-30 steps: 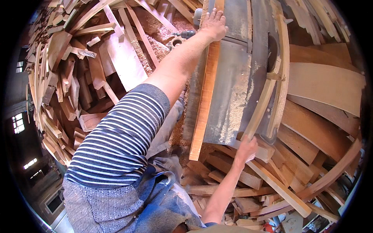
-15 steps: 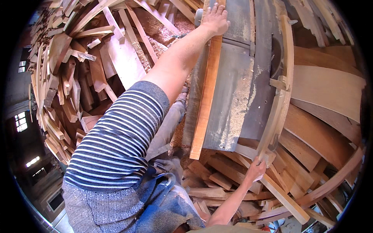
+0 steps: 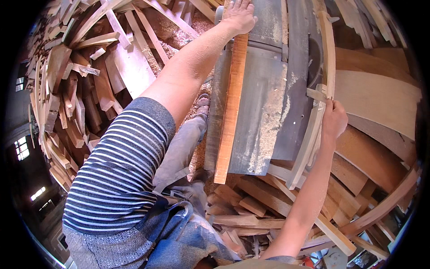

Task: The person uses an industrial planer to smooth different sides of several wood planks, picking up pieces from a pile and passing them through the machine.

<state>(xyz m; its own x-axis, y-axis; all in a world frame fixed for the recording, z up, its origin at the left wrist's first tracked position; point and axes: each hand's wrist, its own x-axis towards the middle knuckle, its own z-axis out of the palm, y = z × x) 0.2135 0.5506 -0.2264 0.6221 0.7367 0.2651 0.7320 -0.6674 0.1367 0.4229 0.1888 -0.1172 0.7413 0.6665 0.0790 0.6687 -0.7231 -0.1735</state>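
My left hand (image 3: 239, 17) reaches to the far end of a long reddish wood strip (image 3: 232, 101). It lies on the strip from above, fingers spread out and thumb apart. The strip rests lengthwise on the grey metal bed (image 3: 257, 112) of a woodworking machine, near the bed's left side. On the right, my right hand (image 3: 335, 117) is closed, its fingertips against a pale wooden rail (image 3: 309, 143) beside a small cross block (image 3: 316, 94). Whatever those fingers hold is too small to make out.
Sawdust (image 3: 268, 134) streaks the metal bed. A dark curved opening (image 3: 315, 56) shows next to the rail. Wide boards (image 3: 374, 101) are stacked on the right. Piled offcuts (image 3: 76, 85) crowd the left, with more lumber (image 3: 253, 197) below the bed. My sandalled foot (image 3: 203, 103) stands beside the machine.
My right hand has moved up along the rail from its near end to beside the cross block. My left hand stays on the strip, while the whole view has shifted slightly.
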